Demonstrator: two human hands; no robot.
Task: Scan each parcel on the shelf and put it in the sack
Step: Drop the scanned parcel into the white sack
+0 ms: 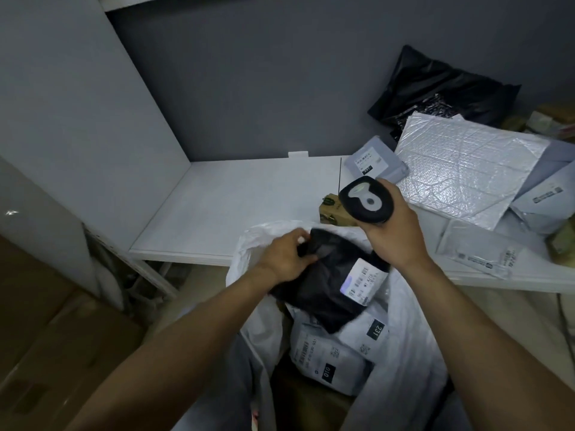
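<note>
Black plastic mailer parcel (323, 287): hung over the mouth of the open white sack (417, 321), long axis slanting from far-left down to near-right, white shipping label (362, 281) facing up.
Left hand (284, 259): pinched the parcel's far-left corner.
Right hand (396, 236): wrapped round a black handheld scanner (367, 202), just above the label.
White shelf (233, 206): a silver bubble mailer (466, 169) lay at its right.

Left hand (284, 255) gripping black parcel (326, 284) over sack (249, 241), right hand (393, 234) round scanner (367, 200)

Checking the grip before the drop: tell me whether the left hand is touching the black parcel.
Touching. The head view shows the left hand gripping the upper corner of the black parcel, holding it above the open white sack.
</note>
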